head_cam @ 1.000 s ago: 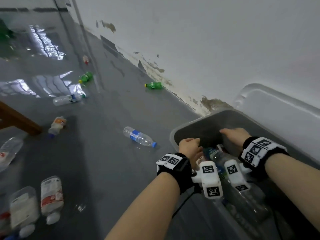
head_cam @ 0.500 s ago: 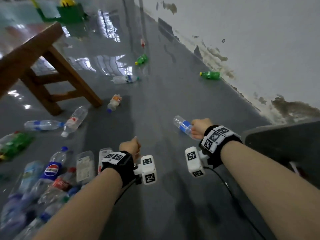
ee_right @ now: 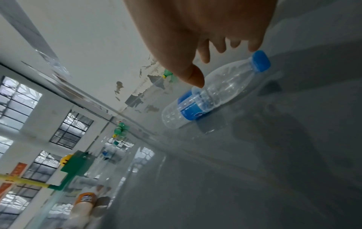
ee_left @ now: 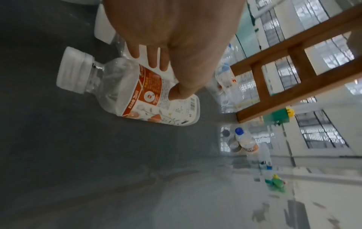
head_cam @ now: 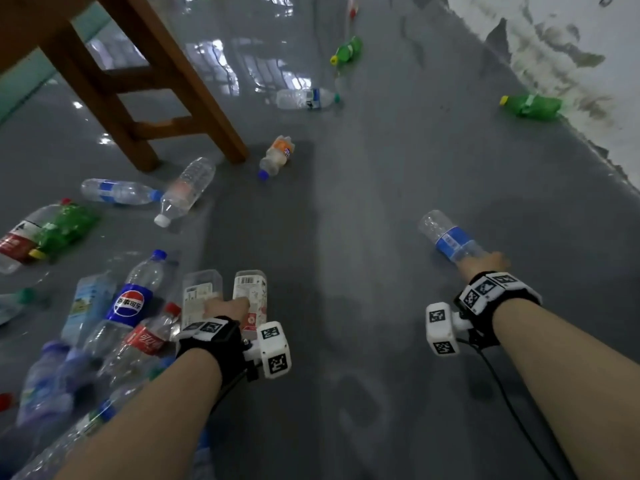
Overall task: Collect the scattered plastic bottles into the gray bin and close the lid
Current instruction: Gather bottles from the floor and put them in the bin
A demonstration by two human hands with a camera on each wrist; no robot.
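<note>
Many plastic bottles lie scattered on the grey floor; the gray bin is out of view. My left hand [head_cam: 227,308] reaches down onto a square clear bottle with a red-and-white label and a white cap [head_cam: 250,294]. In the left wrist view its thumb [ee_left: 179,93] presses the label and the fingers [ee_left: 156,62] wrap over the far side of that bottle [ee_left: 125,91]. My right hand [head_cam: 485,263] hovers over a blue-label water bottle [head_cam: 450,240] lying on the floor. In the right wrist view the fingers are spread above this bottle [ee_right: 207,96] and the thumb tip [ee_right: 195,80] is at its shoulder.
A wooden table's legs [head_cam: 138,98] stand at the upper left. A heap of bottles, with a Pepsi bottle [head_cam: 130,303], lies at the lower left. An orange-label bottle [head_cam: 277,155] and two green bottles [head_cam: 533,105] [head_cam: 348,51] lie farther off. The peeling wall [head_cam: 588,46] runs along the right.
The view has swung left, away from the bin. Both hands left the bin and dropped to the floor, the left onto the square bottle, the right over the blue-label bottle.
</note>
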